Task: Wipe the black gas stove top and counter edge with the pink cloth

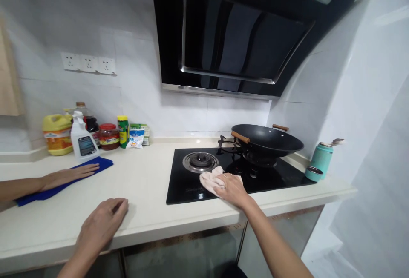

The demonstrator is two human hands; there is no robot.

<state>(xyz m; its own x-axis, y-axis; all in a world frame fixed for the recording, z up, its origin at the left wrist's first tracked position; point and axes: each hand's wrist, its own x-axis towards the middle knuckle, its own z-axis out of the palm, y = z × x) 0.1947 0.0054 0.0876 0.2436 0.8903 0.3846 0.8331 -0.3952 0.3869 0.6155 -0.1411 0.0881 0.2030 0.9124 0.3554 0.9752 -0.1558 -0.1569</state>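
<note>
My right hand [232, 189] presses a pale pink cloth [209, 180] onto the front of the black glass cooktop [191, 193], its fingers bunched over it. Just behind the cloth sits the round left burner [200, 161] with its metal ring, uncovered. A black wok [268, 138] with wooden handles stands over the right burner, beyond my hand. Near the counter's front edge my left hand [102, 222] rests with its fingers curled in and nothing visible in it.
Another person's hand [70, 176] lies flat on a blue cloth [104, 165] at left. Behind stand a white spray bottle [83, 139], a yellow jug [57, 135], a red-lidded jar [109, 136] and packets. A teal canister [322, 159] stands right. A black range hood [236, 35] hangs above.
</note>
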